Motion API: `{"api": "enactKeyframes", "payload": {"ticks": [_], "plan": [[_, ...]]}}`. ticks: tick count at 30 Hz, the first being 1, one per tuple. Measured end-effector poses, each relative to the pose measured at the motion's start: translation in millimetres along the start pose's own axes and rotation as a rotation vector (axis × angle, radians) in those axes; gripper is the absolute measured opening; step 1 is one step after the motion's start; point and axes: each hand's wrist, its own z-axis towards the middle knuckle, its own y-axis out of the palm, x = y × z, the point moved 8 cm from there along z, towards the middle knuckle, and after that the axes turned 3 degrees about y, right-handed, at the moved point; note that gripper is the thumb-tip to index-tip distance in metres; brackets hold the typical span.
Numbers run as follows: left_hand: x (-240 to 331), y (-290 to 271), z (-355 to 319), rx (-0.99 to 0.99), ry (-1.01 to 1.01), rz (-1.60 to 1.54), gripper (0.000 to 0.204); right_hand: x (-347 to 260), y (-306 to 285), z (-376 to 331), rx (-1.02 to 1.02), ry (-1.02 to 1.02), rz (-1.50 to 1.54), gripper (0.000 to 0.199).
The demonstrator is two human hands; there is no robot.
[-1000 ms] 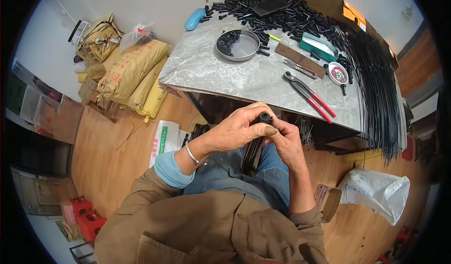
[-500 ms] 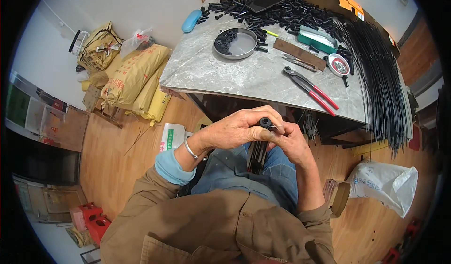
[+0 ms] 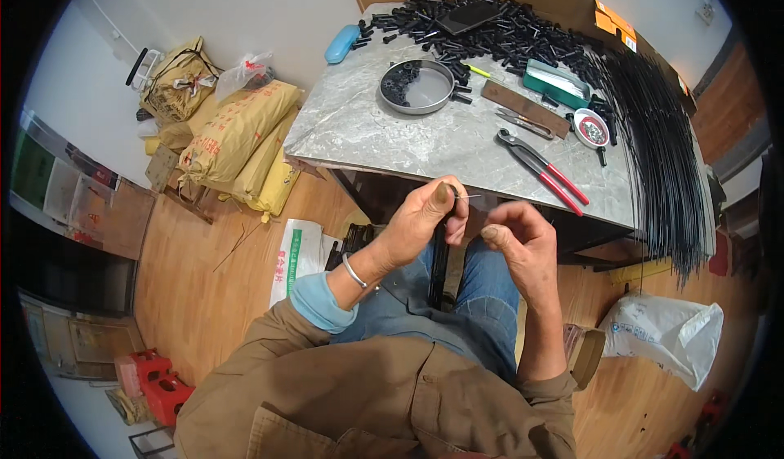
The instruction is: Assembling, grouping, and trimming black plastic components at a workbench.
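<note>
My left hand point(image 3: 429, 218) is closed around a slim black tubular piece point(image 3: 452, 191), held upright above my lap. A short thin metal wire point(image 3: 471, 196) sticks out sideways from its top, toward the right. Below that hand, long dark rods point(image 3: 439, 275) run down between my knees; whether they join the held piece is hidden. My right hand point(image 3: 527, 247) hovers a little to the right, apart from the wire. Its fingers are loosely curled and somewhat blurred, with the thumb apart from them, and nothing shows between them.
On the grey table point(image 3: 351, 124) lie red-handled pincers point(image 3: 543, 173), a round metal tray point(image 3: 441, 91), a rusty flat bar point(image 3: 523, 108), a green box point(image 3: 555, 83) and a small bowl point(image 3: 590, 128). Black bolt-like pieces point(image 3: 523, 34) pile behind; black rods point(image 3: 653, 149) hang over the right edge.
My hands have come apart: the left has shifted slightly left and turned with the black piece, while the right has let go and drawn away to the right.
</note>
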Motion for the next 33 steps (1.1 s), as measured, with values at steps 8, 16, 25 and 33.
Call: {"api": "enactKeyframes", "payload": {"ticks": [8, 16, 25, 33], "plan": [[-1, 0, -4, 0.332, 0.075, 0.164, 0.061, -43, 22, 3, 0.113, -0.302, -0.285, 0.008], [0, 3, -4, 0.437, 0.087, 0.208, 0.060, -65, 24, -13, 0.281, -0.655, -0.449, 0.013], [-7, 6, 0, 0.399, 0.057, 0.233, 0.058, -69, 13, 16, 0.106, -0.504, -0.590, 0.015], [-7, 12, 1, 0.409, 0.084, 0.265, 0.061, 3, 15, 35, -0.349, 0.081, 0.054, 0.019]]}}
